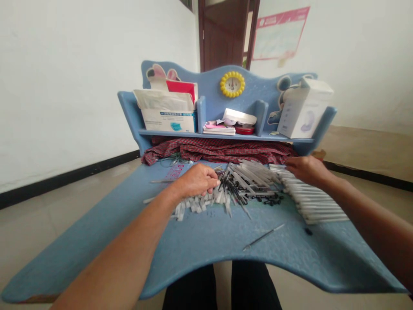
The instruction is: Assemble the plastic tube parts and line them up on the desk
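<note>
My left hand (200, 178) is at the left of a heap of pen parts, thumb and fingers pinched together; whatever is between them is too small to make out. Under and beside it lie short clear plastic pieces (198, 204) and dark thin pen refills (237, 193). My right hand (306, 168) is closed over the far end of a neat row of whitish pen barrels (311, 200); its fingertips are partly hidden. Loose clear barrels (253, 172) are piled between the hands, with small black caps (271, 199) at their near side. One pen refill (263, 237) lies apart near me.
A blue desk (206, 245) has a curved front edge. Behind the heap lies a checked cloth (222, 150), under a shelf with a mask box (169, 120), a white box (305, 110) and a yellow flower-shaped clock (232, 85). A black piece (308, 231) lies at right.
</note>
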`<state>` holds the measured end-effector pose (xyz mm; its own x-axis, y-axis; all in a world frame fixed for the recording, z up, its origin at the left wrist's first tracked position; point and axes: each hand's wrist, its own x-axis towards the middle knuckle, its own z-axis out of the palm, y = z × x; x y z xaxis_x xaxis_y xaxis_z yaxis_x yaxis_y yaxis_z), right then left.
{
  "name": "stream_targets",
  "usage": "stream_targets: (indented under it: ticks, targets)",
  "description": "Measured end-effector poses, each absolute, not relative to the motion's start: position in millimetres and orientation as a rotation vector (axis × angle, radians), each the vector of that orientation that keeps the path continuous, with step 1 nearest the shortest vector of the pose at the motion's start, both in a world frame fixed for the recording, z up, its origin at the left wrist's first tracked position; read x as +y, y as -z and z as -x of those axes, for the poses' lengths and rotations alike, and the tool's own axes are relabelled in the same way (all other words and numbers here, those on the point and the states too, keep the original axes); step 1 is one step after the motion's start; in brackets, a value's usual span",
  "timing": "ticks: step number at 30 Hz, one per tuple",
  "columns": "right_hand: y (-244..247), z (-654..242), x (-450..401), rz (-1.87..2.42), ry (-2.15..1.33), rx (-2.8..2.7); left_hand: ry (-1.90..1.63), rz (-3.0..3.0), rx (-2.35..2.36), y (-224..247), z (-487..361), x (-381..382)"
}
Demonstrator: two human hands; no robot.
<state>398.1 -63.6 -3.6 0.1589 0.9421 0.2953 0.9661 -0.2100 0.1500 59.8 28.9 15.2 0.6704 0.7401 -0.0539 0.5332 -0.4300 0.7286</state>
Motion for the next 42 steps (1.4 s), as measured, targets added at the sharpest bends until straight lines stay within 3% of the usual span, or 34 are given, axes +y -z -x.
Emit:
stream_targets:
  ticks: [10,23,34,42]
  targets:
    - [1.1,-298.5,-115.5,1.746,0.047,-2.417,-0.297,-2.208,0.955,-11.1,-59.8,29.8]
    - [9.4,-275.1,-81.0,2.358,0.159,-2.253,-0.308,-2.338,0.913,-10.7,-60.0,28.9]
    - [9.8,-275.5,-71.7,2.399,0.147,-2.052,-0.440,-2.460,0.874,-15.4,-60.9,24.4]
    - [-7.1,-259.2,-103.2,2.151,0.188,-2.012,-0.921,-2.781,0.547,-5.9,-73.9,9.8]
